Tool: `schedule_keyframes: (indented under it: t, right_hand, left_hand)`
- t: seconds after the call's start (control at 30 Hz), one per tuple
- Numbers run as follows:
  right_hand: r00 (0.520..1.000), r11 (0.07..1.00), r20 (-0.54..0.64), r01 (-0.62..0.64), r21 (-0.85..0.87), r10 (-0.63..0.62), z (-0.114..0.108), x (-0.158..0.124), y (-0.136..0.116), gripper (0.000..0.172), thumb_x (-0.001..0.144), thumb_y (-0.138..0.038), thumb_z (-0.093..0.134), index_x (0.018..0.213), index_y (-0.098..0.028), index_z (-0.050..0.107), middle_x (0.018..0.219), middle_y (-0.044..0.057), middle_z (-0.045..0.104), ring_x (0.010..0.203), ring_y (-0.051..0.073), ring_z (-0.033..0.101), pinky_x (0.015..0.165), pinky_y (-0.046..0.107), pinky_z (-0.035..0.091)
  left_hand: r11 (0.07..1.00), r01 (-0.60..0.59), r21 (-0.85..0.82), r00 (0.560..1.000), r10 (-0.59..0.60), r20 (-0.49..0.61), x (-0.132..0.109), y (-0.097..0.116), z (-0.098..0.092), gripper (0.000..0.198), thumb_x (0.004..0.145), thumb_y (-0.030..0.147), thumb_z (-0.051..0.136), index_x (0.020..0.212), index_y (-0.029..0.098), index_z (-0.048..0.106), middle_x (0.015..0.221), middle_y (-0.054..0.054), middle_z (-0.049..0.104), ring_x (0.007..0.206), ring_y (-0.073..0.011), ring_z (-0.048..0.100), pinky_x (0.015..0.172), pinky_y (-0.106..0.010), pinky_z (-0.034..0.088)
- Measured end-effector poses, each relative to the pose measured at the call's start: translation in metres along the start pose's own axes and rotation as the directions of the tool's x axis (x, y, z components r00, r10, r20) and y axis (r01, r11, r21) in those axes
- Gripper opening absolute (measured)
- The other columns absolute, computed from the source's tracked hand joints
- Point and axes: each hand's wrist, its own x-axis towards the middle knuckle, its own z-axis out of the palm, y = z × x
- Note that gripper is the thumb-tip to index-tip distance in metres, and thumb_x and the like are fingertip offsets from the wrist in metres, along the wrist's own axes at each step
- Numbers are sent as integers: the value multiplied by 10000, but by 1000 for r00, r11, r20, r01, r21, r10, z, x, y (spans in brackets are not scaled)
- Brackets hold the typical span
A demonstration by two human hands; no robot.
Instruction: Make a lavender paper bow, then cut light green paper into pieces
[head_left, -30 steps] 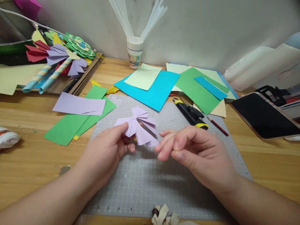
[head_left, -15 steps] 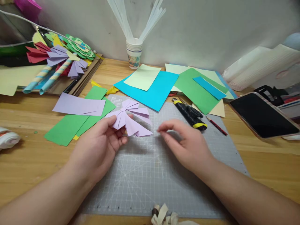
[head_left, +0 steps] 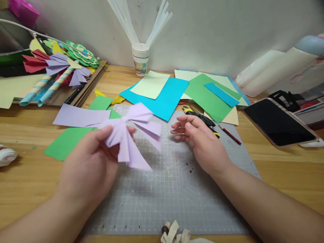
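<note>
A folded lilac paper bow with pleated wings and tails is pinched at its left side by my left hand, thumb on top. It is held above the grey cutting mat and looks slightly blurred. To its right, my right hand hovers over the mat with fingers apart and nothing in them. A black and yellow utility knife lies just behind the right hand, partly hidden by it. Behind my left hand, a lilac paper strip rests over green paper strips.
Blue paper, pale yellow paper and green paper lie at the back. Beyond stands a stack of paper cups holding white strips. A pencil and a phone are right; finished paper bows sit left.
My left hand has brought the bow nearer and turned it so its tails point more downward. My right hand's fingers have spread from a near pinch. The view has shifted slightly.
</note>
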Motion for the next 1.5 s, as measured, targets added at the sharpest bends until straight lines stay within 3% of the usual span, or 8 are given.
schedule_keyframes:
  t: [0.1, 0.33, 0.9, 1.03, 1.13, 1.3, 1.43, 1.5]
  right_hand:
    - [992, 928, 128, 63, -368, -17, -1, -3, -3, 154, 916, -309, 512, 971, -212, 619, 967, 47, 666, 902, 191, 626, 802, 354, 504]
    - [840, 694, 539, 422, -584, -57, 2, -11, -6, 147, 871, -113, 582, 992, -176, 636, 1072, 73, 623, 1010, 200, 578, 897, 357, 461]
    - [837, 504, 541, 502, -703, -80, 14, -3, 8, 169, 943, -148, 473, 789, -165, 539, 893, 88, 562, 834, 209, 501, 771, 368, 430]
    - [931, 741, 359, 285, -608, -64, 9, 0, 5, 151, 929, -167, 451, 783, -198, 474, 794, 29, 548, 739, 168, 509, 695, 327, 428]
    - [973, 963, 230, 40, -267, 23, 1, -2, -8, 138, 892, -216, 521, 775, -211, 448, 706, -28, 529, 623, 121, 506, 591, 270, 425]
    - [902, 984, 393, -150, -97, 176, -49, -37, -44, 135, 822, -230, 646, 865, -242, 519, 620, -72, 539, 521, 92, 488, 506, 230, 405]
    - [612, 720, 499, -175, -671, 613, -115, -85, -56, 87, 804, -256, 665, 721, -233, 668, 673, 19, 635, 602, 136, 578, 538, 284, 439]
    - [718, 480, 299, -55, -875, 628, -134, -100, -55, 159, 824, -221, 620, 708, -257, 722, 673, 64, 672, 618, 173, 622, 541, 321, 457]
  left_hand:
    - [993, -85, -86, 978, 66, -200, 5, 11, 6, 353, 885, 72, 322, 738, 95, 643, 645, -62, 652, 601, -123, 633, 501, -192, 543]
    - [986, -111, -128, 988, 96, -120, 11, 11, 1, 320, 907, 88, 332, 749, 96, 611, 684, -35, 616, 611, -89, 616, 516, -167, 542]
    - [993, -88, -82, 995, 92, 40, 12, 3, -2, 363, 900, 94, 360, 665, 124, 636, 658, -42, 662, 574, -105, 602, 552, -194, 544]
    - [993, -88, -80, 991, 95, 91, 12, 3, -3, 362, 893, 89, 355, 690, 115, 654, 663, -41, 663, 638, -109, 627, 585, -188, 537]
    - [996, -75, -57, 989, 81, 124, 11, 1, -4, 359, 884, 97, 364, 683, 112, 661, 656, -47, 664, 601, -114, 606, 528, -194, 507]
    - [1000, -24, 17, 982, 21, 189, 6, -4, -6, 341, 885, 136, 421, 661, 120, 679, 669, -60, 667, 569, -125, 583, 486, -203, 471]
    - [997, -74, -33, 985, 78, 154, 3, 2, -6, 376, 893, 120, 391, 645, 146, 671, 667, -38, 648, 595, -109, 580, 520, -183, 470]
    - [989, -126, -74, 982, 135, 134, 4, 8, -5, 386, 898, 116, 367, 648, 158, 657, 681, -32, 645, 601, -110, 575, 530, -195, 473]
